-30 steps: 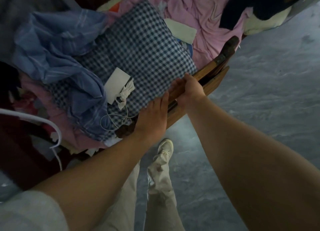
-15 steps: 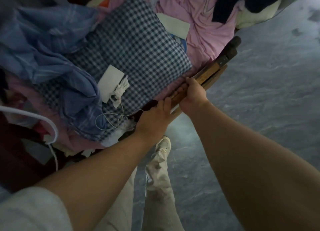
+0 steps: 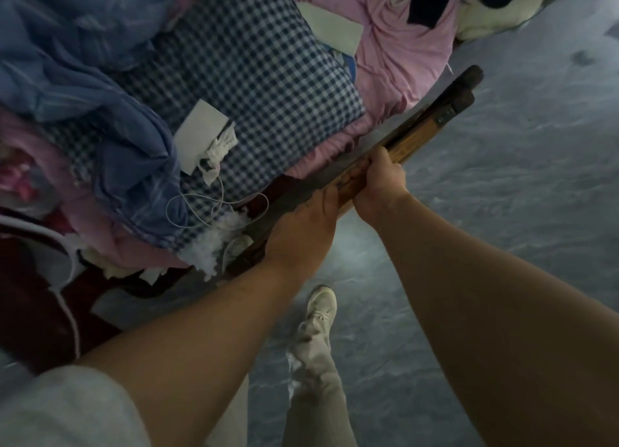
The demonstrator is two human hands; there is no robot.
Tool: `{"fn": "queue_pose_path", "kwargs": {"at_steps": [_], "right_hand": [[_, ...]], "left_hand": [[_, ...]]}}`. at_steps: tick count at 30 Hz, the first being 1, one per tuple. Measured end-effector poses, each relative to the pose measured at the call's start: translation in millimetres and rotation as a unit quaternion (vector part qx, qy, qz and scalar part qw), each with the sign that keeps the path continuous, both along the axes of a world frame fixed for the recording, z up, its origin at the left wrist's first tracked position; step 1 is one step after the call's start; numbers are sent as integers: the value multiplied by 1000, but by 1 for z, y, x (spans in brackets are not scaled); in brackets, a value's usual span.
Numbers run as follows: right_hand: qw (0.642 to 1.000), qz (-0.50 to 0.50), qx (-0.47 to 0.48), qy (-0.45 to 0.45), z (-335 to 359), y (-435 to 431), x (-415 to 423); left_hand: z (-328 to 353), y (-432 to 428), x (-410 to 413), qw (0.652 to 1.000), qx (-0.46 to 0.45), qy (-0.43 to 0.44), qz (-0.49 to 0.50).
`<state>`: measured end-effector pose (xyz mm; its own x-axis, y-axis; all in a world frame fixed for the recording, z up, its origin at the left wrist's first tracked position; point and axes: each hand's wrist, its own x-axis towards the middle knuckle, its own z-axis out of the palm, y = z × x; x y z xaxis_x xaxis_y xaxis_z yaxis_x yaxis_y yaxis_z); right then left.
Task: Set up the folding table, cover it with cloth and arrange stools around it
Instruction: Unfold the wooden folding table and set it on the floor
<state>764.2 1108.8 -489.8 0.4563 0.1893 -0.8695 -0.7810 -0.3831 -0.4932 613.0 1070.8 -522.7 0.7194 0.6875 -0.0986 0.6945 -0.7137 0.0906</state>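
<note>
I see left hand (image 3: 303, 232) now curled on table (image 3: 418, 135) like right hand (image 3: 378, 182), both gripping, ready to lift off bed (image 3: 395, 61)

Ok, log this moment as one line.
table: folded | left hand: holds table | right hand: grips table | checked cloth: on pile beside table

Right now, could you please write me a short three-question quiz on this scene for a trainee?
1. True or false: the wooden table already stands unfolded.
2. Which cloth lies beneath the white card? A red towel; B blue-checked cloth; C green mat.
3. Which of the hands grips the table's lighter tan wood: the left hand or the right hand?
Key: 1 false; 2 B; 3 right.
</note>
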Motion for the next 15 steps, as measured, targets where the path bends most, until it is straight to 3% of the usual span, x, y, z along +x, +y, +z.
{"fn": "queue_pose_path", "kwargs": {"at_steps": [15], "right_hand": [[997,-6,72,38,2,-75,24]], "left_hand": [[1,-70,22,992,120,37,6]]}}
